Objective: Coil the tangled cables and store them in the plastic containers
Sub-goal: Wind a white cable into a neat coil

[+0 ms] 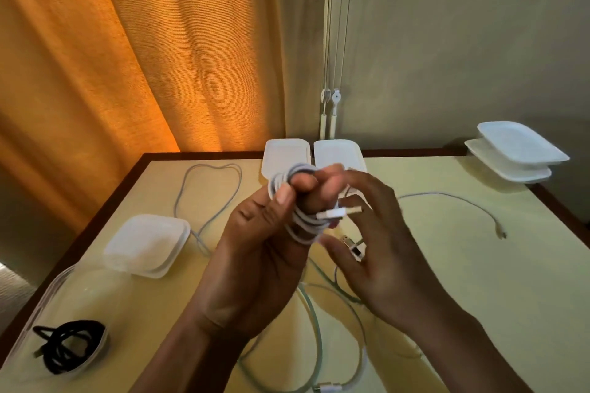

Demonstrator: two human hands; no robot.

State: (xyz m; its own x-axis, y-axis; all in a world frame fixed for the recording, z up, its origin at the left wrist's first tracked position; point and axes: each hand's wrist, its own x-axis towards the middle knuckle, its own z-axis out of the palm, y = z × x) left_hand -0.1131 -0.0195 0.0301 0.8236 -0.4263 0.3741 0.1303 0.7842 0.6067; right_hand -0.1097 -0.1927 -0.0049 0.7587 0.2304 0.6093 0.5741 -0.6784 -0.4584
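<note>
home room, orange curtain point(143, 57), table point(447, 265)

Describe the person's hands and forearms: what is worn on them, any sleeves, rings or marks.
Both arms are bare as far as the picture shows: no sleeve reaches the forearms or wrists. The left hand and the right hand wear no gloves, and no ring, watch, bracelet or bandage shows on either. The nails that show are short and unpainted. No tattoos or markings are visible in this dim, warm light.

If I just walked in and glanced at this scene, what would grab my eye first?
Probably the two hands mid-frame: the left hand grips a coiled white cable while the right hand works beside its plug. Behind glows an orange curtain, and at lower left a black cable sits coiled in a clear container.
</note>
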